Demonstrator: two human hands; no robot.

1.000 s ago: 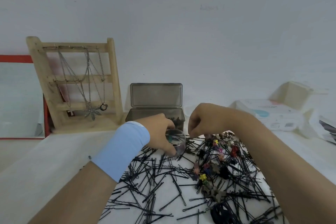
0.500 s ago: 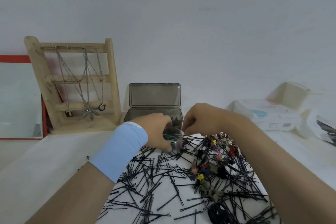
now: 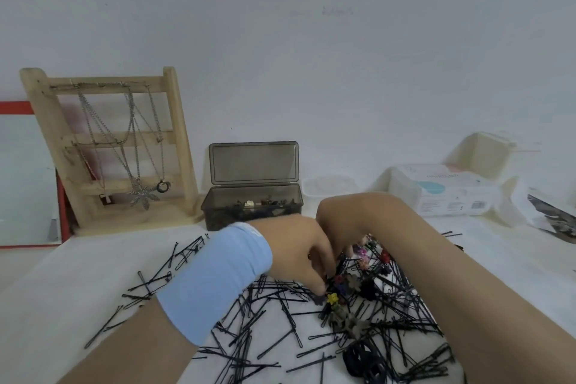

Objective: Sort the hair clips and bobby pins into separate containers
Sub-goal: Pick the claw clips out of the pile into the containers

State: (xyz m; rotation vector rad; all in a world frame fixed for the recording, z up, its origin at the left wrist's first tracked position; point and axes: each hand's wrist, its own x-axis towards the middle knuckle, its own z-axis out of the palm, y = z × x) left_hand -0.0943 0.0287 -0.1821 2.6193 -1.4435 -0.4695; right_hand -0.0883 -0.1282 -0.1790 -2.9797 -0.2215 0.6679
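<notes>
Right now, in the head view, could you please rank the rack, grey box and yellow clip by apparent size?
1. Rack
2. Grey box, open lid included
3. Yellow clip, by far the smallest though nearest the camera

A home dressing corner: a wooden necklace stand (image 3: 109, 150) and a red-framed mirror (image 3: 28, 174) lean against a white wall.
</notes>
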